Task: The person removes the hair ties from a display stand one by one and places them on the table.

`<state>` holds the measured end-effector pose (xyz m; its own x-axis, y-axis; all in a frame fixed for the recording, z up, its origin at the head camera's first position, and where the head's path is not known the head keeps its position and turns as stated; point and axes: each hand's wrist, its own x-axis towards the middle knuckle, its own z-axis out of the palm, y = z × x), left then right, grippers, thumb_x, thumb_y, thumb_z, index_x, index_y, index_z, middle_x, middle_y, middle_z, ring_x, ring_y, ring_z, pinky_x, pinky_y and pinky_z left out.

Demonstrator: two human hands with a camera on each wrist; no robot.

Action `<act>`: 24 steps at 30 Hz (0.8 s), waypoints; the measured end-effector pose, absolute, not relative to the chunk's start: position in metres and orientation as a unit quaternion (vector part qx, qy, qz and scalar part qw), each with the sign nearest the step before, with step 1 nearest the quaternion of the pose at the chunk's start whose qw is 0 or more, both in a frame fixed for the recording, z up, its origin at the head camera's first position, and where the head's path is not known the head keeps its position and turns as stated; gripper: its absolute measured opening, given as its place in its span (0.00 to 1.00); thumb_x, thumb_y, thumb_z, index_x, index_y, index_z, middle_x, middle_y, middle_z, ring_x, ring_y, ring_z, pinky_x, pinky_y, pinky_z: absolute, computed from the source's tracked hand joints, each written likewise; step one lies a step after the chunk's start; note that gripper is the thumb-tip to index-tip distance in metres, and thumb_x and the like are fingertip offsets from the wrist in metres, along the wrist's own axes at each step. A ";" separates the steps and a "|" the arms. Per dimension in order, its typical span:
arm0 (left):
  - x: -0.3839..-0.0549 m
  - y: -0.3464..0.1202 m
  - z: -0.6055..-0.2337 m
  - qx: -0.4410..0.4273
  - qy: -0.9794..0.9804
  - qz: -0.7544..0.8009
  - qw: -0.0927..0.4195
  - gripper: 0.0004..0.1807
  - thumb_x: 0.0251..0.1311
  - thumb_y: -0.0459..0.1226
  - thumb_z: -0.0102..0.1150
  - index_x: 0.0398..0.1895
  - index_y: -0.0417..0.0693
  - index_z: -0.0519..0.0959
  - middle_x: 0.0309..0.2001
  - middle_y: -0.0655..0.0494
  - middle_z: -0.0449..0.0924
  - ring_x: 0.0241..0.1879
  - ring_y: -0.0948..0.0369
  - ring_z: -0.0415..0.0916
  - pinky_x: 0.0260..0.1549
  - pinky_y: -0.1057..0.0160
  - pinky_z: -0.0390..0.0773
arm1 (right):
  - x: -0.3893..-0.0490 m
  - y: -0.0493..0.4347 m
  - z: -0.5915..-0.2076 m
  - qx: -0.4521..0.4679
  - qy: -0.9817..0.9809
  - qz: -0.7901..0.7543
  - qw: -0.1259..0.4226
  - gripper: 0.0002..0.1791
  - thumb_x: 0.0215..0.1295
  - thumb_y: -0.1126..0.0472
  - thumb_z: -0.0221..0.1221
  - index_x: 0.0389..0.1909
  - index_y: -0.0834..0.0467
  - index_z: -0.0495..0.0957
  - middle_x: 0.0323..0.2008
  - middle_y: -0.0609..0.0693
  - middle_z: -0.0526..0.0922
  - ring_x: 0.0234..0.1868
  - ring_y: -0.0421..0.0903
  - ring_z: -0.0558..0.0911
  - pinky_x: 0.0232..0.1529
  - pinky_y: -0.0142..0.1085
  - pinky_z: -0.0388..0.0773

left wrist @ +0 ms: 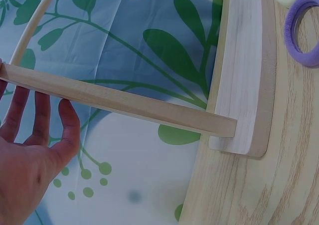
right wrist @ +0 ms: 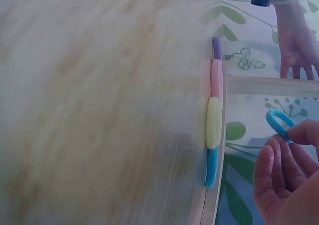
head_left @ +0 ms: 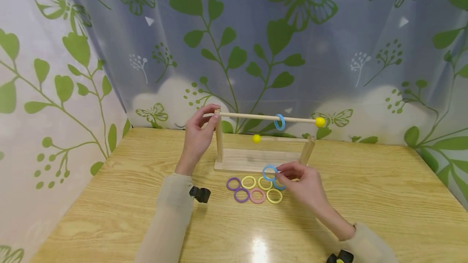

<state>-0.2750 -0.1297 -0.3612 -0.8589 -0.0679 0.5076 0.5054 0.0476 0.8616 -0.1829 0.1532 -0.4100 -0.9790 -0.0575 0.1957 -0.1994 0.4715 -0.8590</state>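
My left hand (head_left: pixel 199 131) pinches the top of the left post (left wrist: pixel 124 100) of a wooden stand (head_left: pixel 256 158), thumb in front and fingers behind. Between thumb and fingertips, my right hand (head_left: pixel 305 184) holds a blue hair tie (right wrist: pixel 270 119) just above the table, in front of the stand's base. Another blue hair tie (head_left: pixel 282 121) hangs on the upper rod (head_left: pixel 248 115). On the table below lie several more: purple (head_left: pixel 228 184), yellow (head_left: pixel 243 182), pink (head_left: pixel 257 202) and a blue one partly hidden by the right hand.
A yellow ball (head_left: pixel 319 122) caps the upper rod's right end. The lower rod (head_left: pixel 283 139) runs left from the short right post (head_left: pixel 307 150), ending in another yellow ball (head_left: pixel 256 138). Behind the wooden table (head_left: pixel 120 198) hangs a leaf-patterned curtain (head_left: pixel 237 31).
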 end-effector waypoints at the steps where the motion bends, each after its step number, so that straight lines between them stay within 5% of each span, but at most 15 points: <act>1: -0.275 -0.130 -0.361 -0.158 -0.692 -0.671 0.214 0.13 0.73 0.32 0.57 0.56 0.40 0.81 0.51 0.48 0.79 0.45 0.60 0.81 0.38 0.68 0.83 | -0.183 0.152 -0.411 0.080 -0.855 0.509 0.065 0.07 0.62 0.64 0.70 0.41 0.59 0.88 0.33 0.54 0.91 0.32 0.34 0.85 0.33 0.27 0.80; 24: -0.275 -0.130 -0.362 -0.161 -0.693 -0.669 0.216 0.13 0.73 0.32 0.57 0.57 0.38 0.81 0.52 0.45 0.79 0.45 0.58 0.81 0.38 0.69 0.82 | -0.176 0.134 -0.416 0.130 -0.830 0.537 -0.082 0.09 0.62 0.64 0.68 0.42 0.62 0.86 0.34 0.56 0.90 0.32 0.47 0.86 0.27 0.32 0.81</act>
<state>-0.2753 -0.1298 -0.3623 -0.8555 -0.0657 0.5137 0.5109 0.0546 0.8579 -0.1756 0.1336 -0.4164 -0.9525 -0.3045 0.0037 -0.1281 0.3899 -0.9119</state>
